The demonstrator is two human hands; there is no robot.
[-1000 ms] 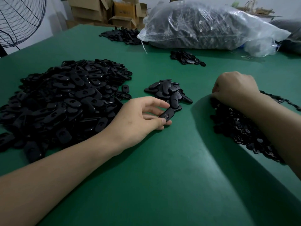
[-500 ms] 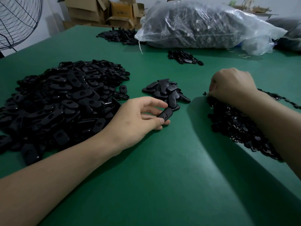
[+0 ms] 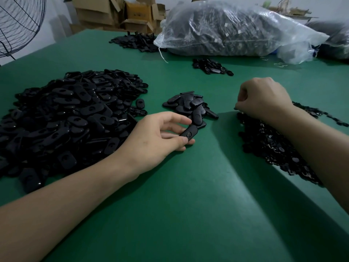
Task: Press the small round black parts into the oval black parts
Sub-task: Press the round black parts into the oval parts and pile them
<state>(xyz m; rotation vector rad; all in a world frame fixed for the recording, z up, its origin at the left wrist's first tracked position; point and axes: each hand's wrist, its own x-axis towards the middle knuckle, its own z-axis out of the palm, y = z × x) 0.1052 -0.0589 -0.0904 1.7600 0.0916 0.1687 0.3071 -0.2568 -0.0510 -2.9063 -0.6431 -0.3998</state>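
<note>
My left hand (image 3: pixel 160 137) pinches one oval black part (image 3: pixel 189 132) between thumb and fingers, low over the green table. A big heap of oval black parts (image 3: pixel 66 114) lies to its left. A small pile of oval parts (image 3: pixel 190 106) sits just beyond the held one. My right hand (image 3: pixel 262 97) is curled at the far end of a heap of small round black parts (image 3: pixel 273 146), fingertips pinched together at a tiny dark piece; what it holds is too small to make out.
The green table (image 3: pixel 188 205) stretches toward me. At the back lie a clear plastic bag of black parts (image 3: pixel 236 29), two more small piles (image 3: pixel 211 66) (image 3: pixel 136 41), cardboard boxes (image 3: pixel 117 12), and a fan (image 3: pixel 18 25) at far left.
My right hand has lifted slightly and its fingers have pinched together at the heap's edge. My left hand keeps its hold on the oval part, almost still.
</note>
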